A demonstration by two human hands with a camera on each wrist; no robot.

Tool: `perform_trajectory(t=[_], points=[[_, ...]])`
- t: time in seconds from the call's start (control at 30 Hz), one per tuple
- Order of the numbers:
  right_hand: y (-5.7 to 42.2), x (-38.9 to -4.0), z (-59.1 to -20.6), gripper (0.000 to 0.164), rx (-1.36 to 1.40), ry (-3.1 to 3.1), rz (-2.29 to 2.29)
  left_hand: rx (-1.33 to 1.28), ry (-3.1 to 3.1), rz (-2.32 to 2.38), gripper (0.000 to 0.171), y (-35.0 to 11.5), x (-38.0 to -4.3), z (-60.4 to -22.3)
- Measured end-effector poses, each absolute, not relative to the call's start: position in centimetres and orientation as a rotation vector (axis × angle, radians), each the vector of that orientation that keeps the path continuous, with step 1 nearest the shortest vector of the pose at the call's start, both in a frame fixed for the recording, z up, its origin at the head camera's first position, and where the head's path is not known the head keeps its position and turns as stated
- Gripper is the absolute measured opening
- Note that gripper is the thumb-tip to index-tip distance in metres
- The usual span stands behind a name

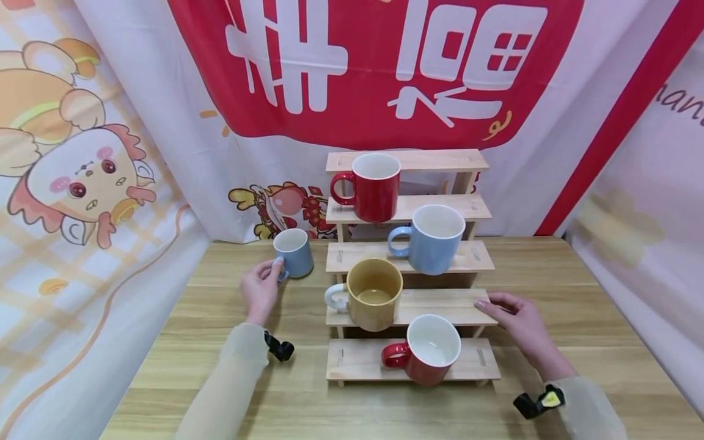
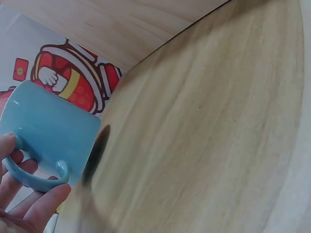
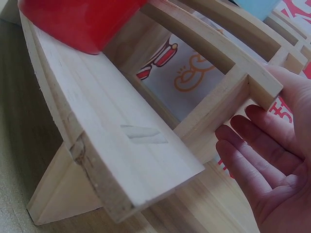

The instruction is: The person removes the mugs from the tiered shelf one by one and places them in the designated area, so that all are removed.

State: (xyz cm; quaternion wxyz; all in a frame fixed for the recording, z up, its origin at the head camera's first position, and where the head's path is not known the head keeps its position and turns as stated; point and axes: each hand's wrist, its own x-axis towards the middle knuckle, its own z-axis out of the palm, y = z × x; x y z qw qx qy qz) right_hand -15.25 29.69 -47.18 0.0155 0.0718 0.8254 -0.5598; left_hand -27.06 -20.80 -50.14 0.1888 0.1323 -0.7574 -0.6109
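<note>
"Left hand (image 1: 261,289) first: it pinched the handle (image 2: 36,182) of a light-blue mug (image 1: 296,261), thumb at one end of the loop, fingers bent around it."

"Where was the mug?"

"Near the back edge of the wooden table (image 1: 176,348), left of a five-tier wooden rack (image 1: 426,160). Whether its base met the tabletop, I couldn't tell."

"And the other?"

"Right hand (image 1: 514,315) had its thumb (image 1: 486,307) on the end of the second tier from the bottom (image 1: 440,304). Its fingers (image 3: 260,162) were relaxed, slightly bent and a little apart; I couldn't say whether any fingertip touched the wood."

"How did the arms lie?"

"Both reached forward, the left slanting up toward the mug, the right angling inward. The left sleeve (image 1: 222,391) and right sleeve (image 1: 593,406) were cut off by the bottom edge of the head view."

"Anything else hard to make out?"

"In the left wrist view, the hand ran off the left edge and the mug's inside was turned away. The right wrist view caught only the lower part of a red mug (image 3: 80,24) on the lowest tier."
</note>
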Motion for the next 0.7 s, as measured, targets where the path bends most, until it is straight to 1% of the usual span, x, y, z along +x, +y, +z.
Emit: perform_trajectory(t=[0.3, 0.7], points=[[29.67, -15.30, -47.16, 0.059, 0.218, 2.570, -1.737, 0.414, -2.154, -1.710, 0.032, -20.48, -27.41, -50.71], [29.61, -15.23, -47.22, 0.059, 0.230, 2.556, -1.765, 0.406, -2.084, -1.764, 0.031, -19.84, -27.36, -51.00]])
